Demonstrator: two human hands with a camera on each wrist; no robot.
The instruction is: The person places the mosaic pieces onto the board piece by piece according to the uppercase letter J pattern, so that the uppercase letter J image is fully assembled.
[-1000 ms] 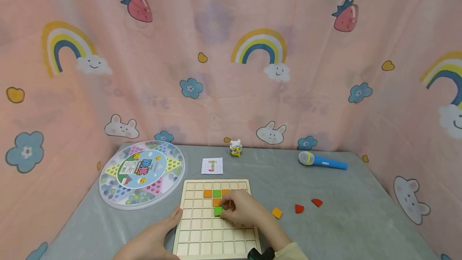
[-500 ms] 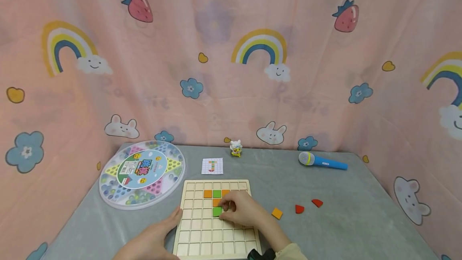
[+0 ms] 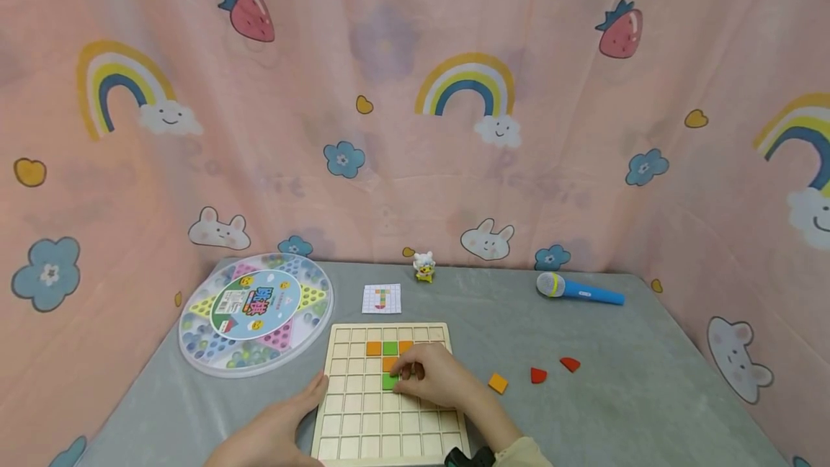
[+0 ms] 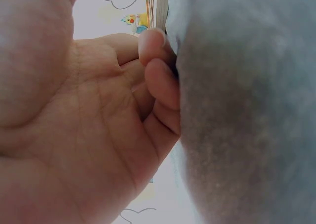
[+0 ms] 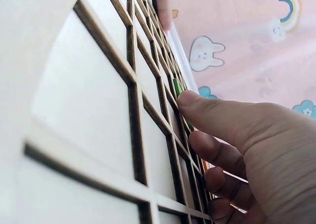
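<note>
The wooden grid board [image 3: 351,424] holds orange tiles [image 3: 374,349] and green tiles [image 3: 390,348].

Blue microphone [image 3: 583,289], figurine [image 3: 424,267], round game board [image 3: 256,314]

- Right sleeve [image 3: 524,452]: plain, pale cream-yellow cloth, softly wrinkled, ending on the forearm at the near edge of the scene.
- Wrist object [image 3: 462,458]: black and rounded in outline, set on the right wrist just beside the sleeve; finer details too small to tell.
- Right hand [image 3: 437,377]: bare, with slim, rounded fingers [image 5: 210,145] and small creases over the thumb's knuckle.
- Left hand [image 3: 272,424]: bare, its broad palm crossed by fine lines, one fingertip showing a short nail.
</note>
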